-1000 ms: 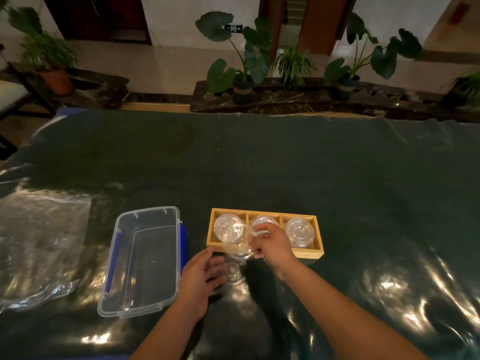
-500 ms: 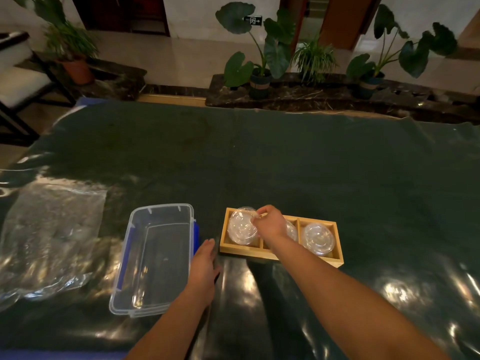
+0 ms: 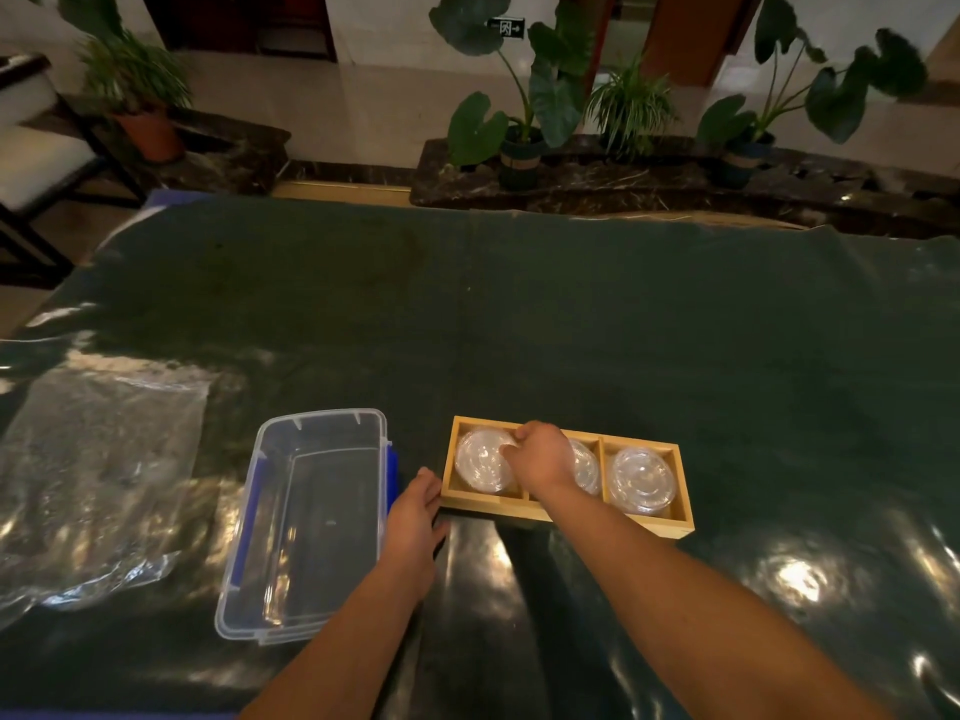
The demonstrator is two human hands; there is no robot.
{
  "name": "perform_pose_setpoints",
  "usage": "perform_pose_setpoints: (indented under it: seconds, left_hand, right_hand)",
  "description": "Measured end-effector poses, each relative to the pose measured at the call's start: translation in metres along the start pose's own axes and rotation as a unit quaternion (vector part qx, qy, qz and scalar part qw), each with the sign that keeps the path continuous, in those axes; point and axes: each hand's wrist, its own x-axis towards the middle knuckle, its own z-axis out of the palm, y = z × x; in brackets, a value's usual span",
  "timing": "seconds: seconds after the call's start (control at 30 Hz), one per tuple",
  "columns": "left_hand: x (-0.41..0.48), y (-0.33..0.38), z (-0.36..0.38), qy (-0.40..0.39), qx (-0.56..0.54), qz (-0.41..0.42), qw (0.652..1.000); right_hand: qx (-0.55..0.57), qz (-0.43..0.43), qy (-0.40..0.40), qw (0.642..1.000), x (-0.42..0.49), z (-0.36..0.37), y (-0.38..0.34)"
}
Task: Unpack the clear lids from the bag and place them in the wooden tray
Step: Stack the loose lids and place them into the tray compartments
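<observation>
A lid (image 3: 480, 460) is pinched by the right hand (image 3: 540, 458) over the tray (image 3: 566, 514) at lower centre; the left hand (image 3: 413, 522) lies flat, fingers relaxed. If released crooked — it could be left tilted on the stack.

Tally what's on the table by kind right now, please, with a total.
Clear lid stacks: 3, one in each tray compartment, left, middle, right
Wooden tray: 1
Clear plastic bin: 1
Plastic bag: 1
Total: 6
</observation>
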Motion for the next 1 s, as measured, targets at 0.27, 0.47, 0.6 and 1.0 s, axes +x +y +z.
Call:
perform_pose_setpoints:
  seconds: [0.27, 0.47, 0.6, 1.0]
  left_hand:
    - [0.005, -0.002, -0.002, -0.003, 0.000, 0.002, 1.000]
    - [0.004, -0.001, 0.000, -0.005, 0.016, -0.002, 1.000]
    - [-0.003, 0.004, 0.000, 0.005, 0.037, 0.025, 0.999]
    - [-0.048, 0.043, -0.058, 0.099, 0.220, 0.281, 0.929]
  right_hand:
    - [0.026, -0.003, 0.006, 1.000, -0.003, -0.004, -0.001]
    - [0.012, -0.031, 0.021, 0.999, -0.011, -0.006, -0.003]
    - [0.011, -0.057, 0.025, 0.998, -0.021, -0.005, -0.005]
    - [0.003, -0.150, 0.025, 0.988, -0.049, -0.015, -0.043]
